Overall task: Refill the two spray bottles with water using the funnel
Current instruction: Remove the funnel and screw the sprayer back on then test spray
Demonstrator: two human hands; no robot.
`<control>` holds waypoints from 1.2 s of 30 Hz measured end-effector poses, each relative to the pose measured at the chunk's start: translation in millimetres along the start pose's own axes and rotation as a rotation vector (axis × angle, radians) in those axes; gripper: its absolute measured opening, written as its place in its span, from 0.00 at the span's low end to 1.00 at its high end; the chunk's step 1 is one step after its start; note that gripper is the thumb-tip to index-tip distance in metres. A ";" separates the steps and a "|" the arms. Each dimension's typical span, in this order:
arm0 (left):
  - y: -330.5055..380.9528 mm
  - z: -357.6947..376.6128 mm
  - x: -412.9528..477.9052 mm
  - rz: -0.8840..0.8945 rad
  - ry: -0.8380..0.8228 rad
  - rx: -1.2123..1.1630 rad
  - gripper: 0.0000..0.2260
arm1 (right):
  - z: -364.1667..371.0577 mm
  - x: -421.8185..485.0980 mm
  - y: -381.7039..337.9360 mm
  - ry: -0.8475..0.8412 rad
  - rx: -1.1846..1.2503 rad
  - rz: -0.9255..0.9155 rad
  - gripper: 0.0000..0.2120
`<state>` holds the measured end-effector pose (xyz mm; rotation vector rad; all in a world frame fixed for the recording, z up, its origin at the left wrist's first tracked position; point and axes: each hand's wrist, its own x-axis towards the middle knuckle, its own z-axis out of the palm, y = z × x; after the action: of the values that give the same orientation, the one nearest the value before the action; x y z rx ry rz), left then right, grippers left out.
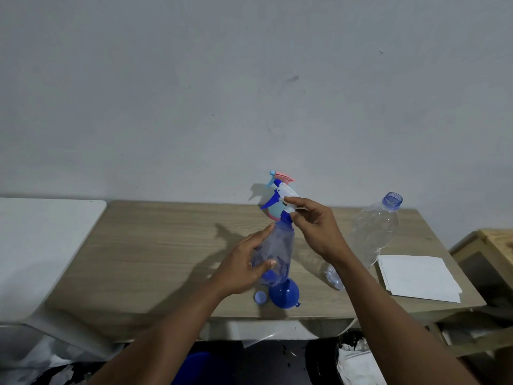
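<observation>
The blue spray bottle stands on the wooden table, near its middle, and you have both hands on it. Your left hand wraps its clear body from the left, thumb pressed across the front and forefinger lying straight up toward the shoulder. Your right hand comes in from the right and pinches the white collar of the trigger head between thumb and fingertips, the rest of the fingers loosely curled; the head sits at the bottle's neck, blue trigger pointing left. Whether it is screwed down or loose, you cannot tell from here.

Just behind the blue bottle stands the pink and teal spray bottle, mostly hidden by it. In front of the blue bottle's base lies the blue funnel, on its side, with a small blue cap just left of it. Well to the bottle's right stands a clear water bottle, its mouth uncapped, and a stack of white paper lies beyond that, near the table's front corner
</observation>
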<state>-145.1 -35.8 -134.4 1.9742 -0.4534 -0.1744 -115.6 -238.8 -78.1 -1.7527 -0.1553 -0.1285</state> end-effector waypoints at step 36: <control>-23.6 15.2 -4.4 -0.069 0.128 -0.111 0.34 | 23.1 3.6 -2.9 0.203 0.216 0.185 0.07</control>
<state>-148.4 -38.0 -162.5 1.8801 -0.2869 -0.1139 -112.6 -215.4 -79.0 -1.5195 0.1367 -0.1478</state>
